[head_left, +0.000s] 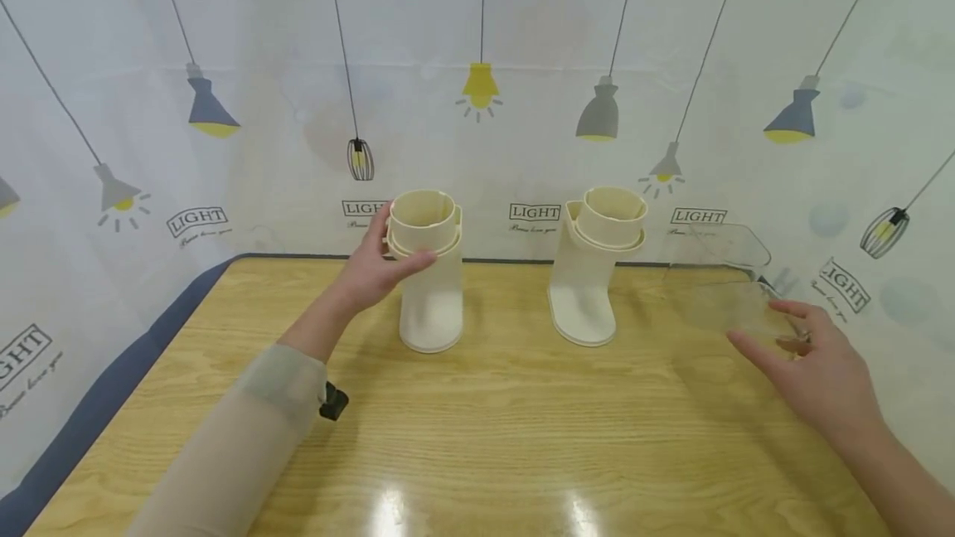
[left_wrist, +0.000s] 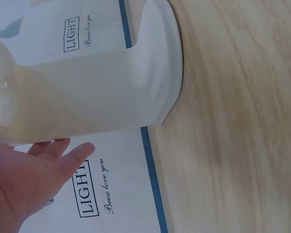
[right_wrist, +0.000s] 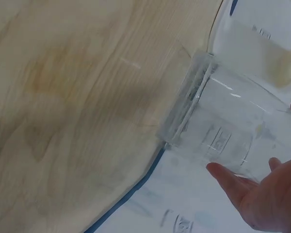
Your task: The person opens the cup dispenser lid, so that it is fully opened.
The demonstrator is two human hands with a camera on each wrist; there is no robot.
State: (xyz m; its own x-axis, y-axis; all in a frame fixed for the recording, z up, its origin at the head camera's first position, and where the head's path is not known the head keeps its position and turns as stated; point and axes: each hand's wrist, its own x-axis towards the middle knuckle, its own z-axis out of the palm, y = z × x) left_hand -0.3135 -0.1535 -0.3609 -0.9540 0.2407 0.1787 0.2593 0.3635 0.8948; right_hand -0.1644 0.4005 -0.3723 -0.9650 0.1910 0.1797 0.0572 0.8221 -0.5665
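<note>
In the head view a cream plastic stand (head_left: 433, 305), with a round collar on top and a rounded foot, stands upright on the wooden table. My left hand (head_left: 373, 268) holds it by the collar, thumb across the front and fingers at the far left side. From the left wrist view, the stand (left_wrist: 87, 92) lies sideways across the picture beside the palm (left_wrist: 29, 179). At the right, my right hand (head_left: 824, 363) grips a see-through plastic container (head_left: 719, 292), its thumb and fingers spread around one side. The container (right_wrist: 223, 116) shows a thick base in the right wrist view.
A second cream stand (head_left: 585, 297) of the same shape stands right of the first. The wooden table (head_left: 492, 437) ends at a dark blue edge against a white backdrop (head_left: 418, 23) printed with lamps. A small black object (head_left: 333, 401) sits at my left cuff.
</note>
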